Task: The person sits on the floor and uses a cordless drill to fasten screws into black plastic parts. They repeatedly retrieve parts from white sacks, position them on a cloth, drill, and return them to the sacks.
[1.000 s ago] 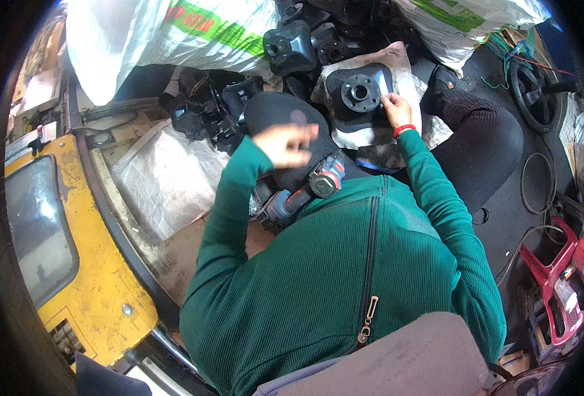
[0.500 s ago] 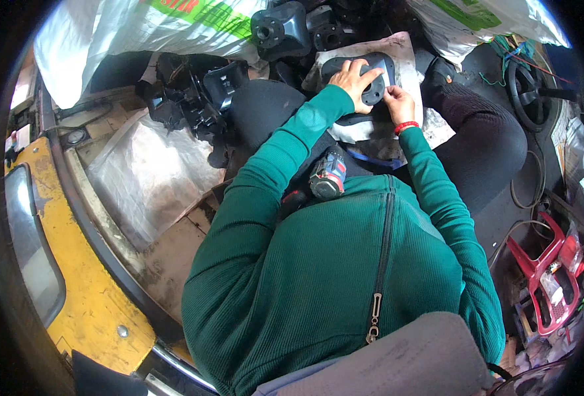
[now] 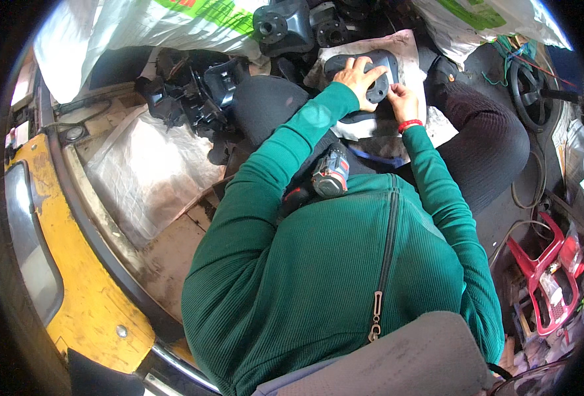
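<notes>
A black molded plastic part with a round flange lies on a pale stained sheet between my knees. Spread across its top, the fingers of my left hand hold it from the left side. At the part's right edge, my right hand, with a red band at the wrist, has thumb and fingers pinched together. Whatever it pinches is too small to make out. A grey-and-red cordless drill rests on my lap, left of the jacket zipper.
Several similar black plastic parts are piled ahead, with more black pieces to the left. White sacks stand beyond. A clear plastic bag and yellow panel are at left; a red plastic frame at right.
Both hands and the black part have shifted very slightly to the right. The left hand stays on the part and the right stays at its edge.
</notes>
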### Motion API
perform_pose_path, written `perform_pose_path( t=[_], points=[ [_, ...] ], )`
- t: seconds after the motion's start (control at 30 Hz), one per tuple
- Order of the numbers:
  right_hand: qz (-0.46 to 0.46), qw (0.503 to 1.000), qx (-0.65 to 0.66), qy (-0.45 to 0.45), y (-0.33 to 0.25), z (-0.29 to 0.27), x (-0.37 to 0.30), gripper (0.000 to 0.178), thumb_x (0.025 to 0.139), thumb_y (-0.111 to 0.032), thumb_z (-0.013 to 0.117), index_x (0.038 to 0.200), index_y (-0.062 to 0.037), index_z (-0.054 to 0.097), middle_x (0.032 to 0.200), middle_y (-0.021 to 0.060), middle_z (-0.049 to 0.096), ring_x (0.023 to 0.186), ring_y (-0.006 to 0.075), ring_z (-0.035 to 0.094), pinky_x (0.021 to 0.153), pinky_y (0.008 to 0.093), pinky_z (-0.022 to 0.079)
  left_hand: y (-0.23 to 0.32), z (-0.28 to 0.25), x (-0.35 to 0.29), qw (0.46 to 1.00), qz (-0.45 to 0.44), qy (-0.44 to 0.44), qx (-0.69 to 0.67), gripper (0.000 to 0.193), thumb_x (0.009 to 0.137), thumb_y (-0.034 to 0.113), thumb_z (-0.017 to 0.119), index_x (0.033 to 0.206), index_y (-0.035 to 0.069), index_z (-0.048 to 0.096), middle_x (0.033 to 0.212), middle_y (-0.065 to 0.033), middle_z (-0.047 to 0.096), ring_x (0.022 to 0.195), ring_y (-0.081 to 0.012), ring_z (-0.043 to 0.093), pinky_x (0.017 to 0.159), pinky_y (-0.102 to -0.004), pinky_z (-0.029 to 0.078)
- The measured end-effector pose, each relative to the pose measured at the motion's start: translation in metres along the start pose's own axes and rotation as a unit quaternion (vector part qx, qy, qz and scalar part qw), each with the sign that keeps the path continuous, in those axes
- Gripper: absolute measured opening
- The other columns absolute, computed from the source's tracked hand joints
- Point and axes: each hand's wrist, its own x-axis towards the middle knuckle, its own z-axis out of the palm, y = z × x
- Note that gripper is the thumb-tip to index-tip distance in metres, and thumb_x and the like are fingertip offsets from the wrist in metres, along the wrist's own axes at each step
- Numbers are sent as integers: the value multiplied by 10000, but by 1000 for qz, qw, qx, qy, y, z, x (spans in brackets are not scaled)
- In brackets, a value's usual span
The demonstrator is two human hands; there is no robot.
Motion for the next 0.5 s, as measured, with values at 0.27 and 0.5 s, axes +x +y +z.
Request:
perform_pose_path(
  t=[0.27,0.5],
  points=[
    [-16,1000,-9,8,4,-1,1,206,810,-237,633,851,-38,671,682,50,642,615,98,568,611,276,459,4,0,-1,1000,-9,2,-10,937,489,360,814,1313,314,370,1270,-147,365,1159,-392,377,901,-509,441],
    [-6,1000,-8,12,-3,-12,1,214,801,-246,644,829,-36,673,631,43,629,573,86,563,566,272,441,1,1,-11,990,0,30,-137,1321,451,384,873,1441,122,37,1317,-175,374,1197,-392,371,1025,-465,324]
  ],
)
